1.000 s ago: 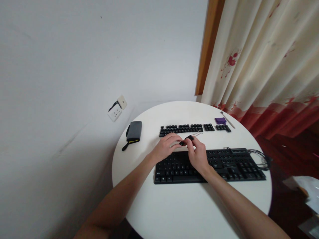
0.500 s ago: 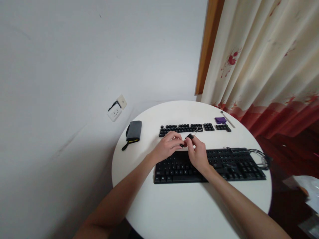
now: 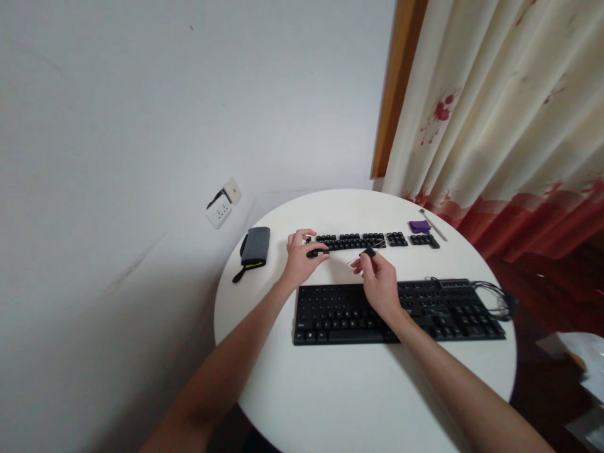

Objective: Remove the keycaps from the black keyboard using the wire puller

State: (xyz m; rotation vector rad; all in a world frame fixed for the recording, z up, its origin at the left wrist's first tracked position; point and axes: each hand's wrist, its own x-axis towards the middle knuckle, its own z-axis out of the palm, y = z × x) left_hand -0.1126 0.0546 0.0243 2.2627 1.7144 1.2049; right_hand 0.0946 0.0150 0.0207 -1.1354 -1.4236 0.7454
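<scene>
My left hand (image 3: 301, 257) is at the left end of a row of loose black keycaps (image 3: 358, 242). Its thumb and a finger close around a dark keycap (image 3: 324, 252), with the other fingers arched above. My right hand (image 3: 380, 280) grips a wire keycap puller (image 3: 368, 252) by its black middle, thin wire loops sticking out on both sides. Below that hand lies a black keyboard (image 3: 349, 314); its upper and right areas look partly stripped of caps, though detail there is blurred. My right forearm crosses over the keyboard.
A grey pouch (image 3: 256, 244) lies at the left on the round white table (image 3: 330, 390). Far right are a folded purple cloth (image 3: 419, 226) and a slim brush (image 3: 433, 224). A coiled cable (image 3: 500, 301) hangs near the right edge. Wall (image 3: 141, 126) and curtain (image 3: 495, 113) stand behind.
My left hand has moved left and away from the puller, over to the end of the keycap row. My right hand has shifted slightly right, still gripping the puller.
</scene>
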